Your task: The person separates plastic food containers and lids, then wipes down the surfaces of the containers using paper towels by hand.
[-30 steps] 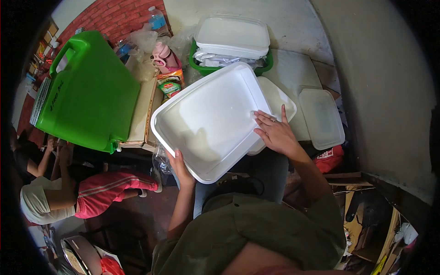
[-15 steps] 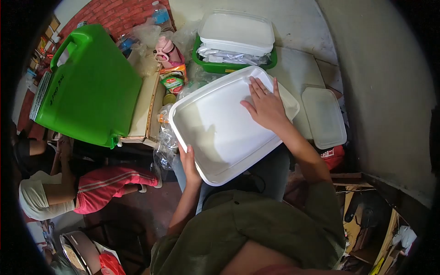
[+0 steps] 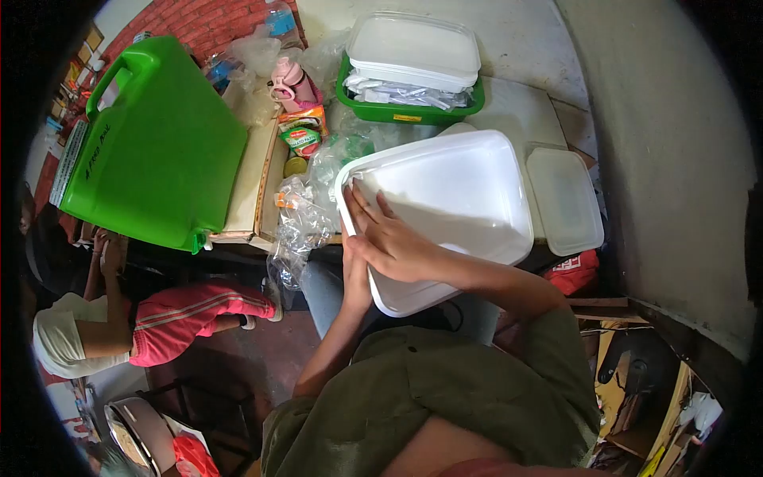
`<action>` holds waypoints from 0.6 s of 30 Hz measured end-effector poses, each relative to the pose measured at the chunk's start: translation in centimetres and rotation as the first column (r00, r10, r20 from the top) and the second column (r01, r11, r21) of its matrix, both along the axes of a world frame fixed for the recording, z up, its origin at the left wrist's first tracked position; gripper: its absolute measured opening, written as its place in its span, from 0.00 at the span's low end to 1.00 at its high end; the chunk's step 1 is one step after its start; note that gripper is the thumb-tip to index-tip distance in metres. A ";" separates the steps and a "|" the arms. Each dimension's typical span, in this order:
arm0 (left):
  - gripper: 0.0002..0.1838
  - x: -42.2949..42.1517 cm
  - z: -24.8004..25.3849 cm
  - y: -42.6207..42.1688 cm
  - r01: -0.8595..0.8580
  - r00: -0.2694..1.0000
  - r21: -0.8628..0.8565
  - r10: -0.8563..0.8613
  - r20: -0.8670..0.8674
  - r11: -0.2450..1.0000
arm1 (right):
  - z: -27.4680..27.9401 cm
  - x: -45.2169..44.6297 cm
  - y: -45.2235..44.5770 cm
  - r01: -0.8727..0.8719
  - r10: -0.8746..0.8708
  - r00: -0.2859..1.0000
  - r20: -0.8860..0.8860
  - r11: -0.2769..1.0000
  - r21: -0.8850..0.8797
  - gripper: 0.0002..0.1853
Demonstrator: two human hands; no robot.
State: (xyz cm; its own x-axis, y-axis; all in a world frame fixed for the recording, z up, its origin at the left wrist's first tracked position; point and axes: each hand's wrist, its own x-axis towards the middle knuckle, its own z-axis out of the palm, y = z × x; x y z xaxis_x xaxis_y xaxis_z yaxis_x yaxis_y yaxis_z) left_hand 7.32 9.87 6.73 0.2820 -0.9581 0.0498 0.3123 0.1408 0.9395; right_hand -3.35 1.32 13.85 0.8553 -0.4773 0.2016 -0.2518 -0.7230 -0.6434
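A white rectangular tub (image 3: 453,199) is tilted over my lap, its hollow inside facing me. On its left wall, from the outside, my left hand (image 3: 355,270) grips the edge, its fingers mostly hidden behind the tub. Inside the tub, my right hand (image 3: 393,238) reaches across to the upper left corner, fingers extended and somewhat apart. A small whitish scrap (image 3: 355,176) shows at the fingertips; it looks like cloth or tissue pressed to the wall.
A green basin (image 3: 409,111) holds plastic bags and stacked white lidded tubs (image 3: 413,49). A translucent lid (image 3: 564,201) lies right. Left are a green jug (image 3: 159,151), pink bottle (image 3: 291,82) and crumpled plastic (image 3: 302,222). A person in pink trousers (image 3: 187,322) is at the lower left.
The tub has shifted right and turned, with its inside tilted more. My right hand has moved from its right part to the left wall. My left hand has moved slightly right and up.
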 end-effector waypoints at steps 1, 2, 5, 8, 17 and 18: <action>0.33 -0.1 0.0 -0.1 -0.039 0.996 -0.025 0.041 0.081 0.999 | 0.2 -0.1 -0.2 -0.012 0.012 1.000 0.025 1.000 -0.008 0.37; 0.33 -0.2 0.2 -0.2 -0.039 0.996 -0.028 0.041 0.082 0.999 | 0.6 -0.2 -0.3 -0.011 0.011 1.000 0.026 1.000 -0.011 0.37; 0.34 -0.7 2.4 -0.5 -0.032 0.990 -0.001 0.032 0.138 0.999 | 1.5 -0.3 0.0 -0.068 -0.009 0.980 0.198 0.923 0.380 0.40; 0.44 -0.8 1.8 -1.1 -0.034 0.979 -0.192 0.072 0.193 0.981 | 2.0 -0.5 1.8 -0.150 0.028 0.957 0.288 0.899 0.412 0.41; 0.38 0.8 -1.4 -0.5 -0.066 0.989 -0.065 0.074 0.131 0.996 | 2.1 -0.2 4.1 -0.171 0.009 0.931 0.364 0.894 0.414 0.41; 0.34 1.0 0.5 -0.1 -0.109 0.992 -0.009 0.109 0.056 0.994 | 2.4 -0.8 4.5 -0.227 0.084 0.947 0.311 0.858 0.461 0.41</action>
State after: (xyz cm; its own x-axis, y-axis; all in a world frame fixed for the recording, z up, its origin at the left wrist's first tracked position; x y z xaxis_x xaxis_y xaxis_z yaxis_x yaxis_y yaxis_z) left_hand 8.36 9.82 7.27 0.3814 -0.9214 0.0745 0.2412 0.1770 0.9542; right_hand -4.13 5.87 16.28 0.8722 -0.4402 0.2131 0.0726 -0.3145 -0.9465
